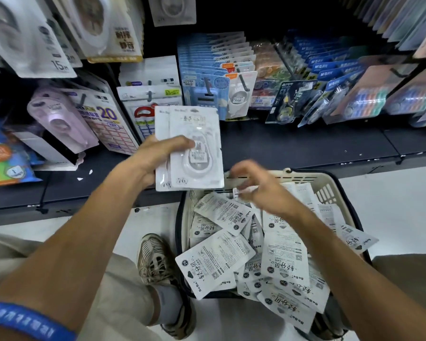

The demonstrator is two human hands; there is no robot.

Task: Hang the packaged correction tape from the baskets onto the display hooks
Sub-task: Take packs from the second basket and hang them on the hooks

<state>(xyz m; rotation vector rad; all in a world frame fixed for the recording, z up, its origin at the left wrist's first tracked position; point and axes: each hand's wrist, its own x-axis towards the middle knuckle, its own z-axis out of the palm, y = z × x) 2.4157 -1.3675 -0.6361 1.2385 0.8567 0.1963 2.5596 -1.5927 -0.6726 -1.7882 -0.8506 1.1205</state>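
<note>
The left hand (155, 156) held 2 white packs (194, 148) marked "76" upright, fingers clamped; the blurred right hand (258, 190), fingers curled, pinched a pack (241, 190) over the basket (327, 190).

— How many hands are seen, and how many packs are held?
— Two hands; two packs (194, 148) are held at 11 o'clock.
— Baskets?
— One basket (330, 190) at 5 o'clock; the packs heaped inside (284, 257) cannot be counted exactly.
</note>
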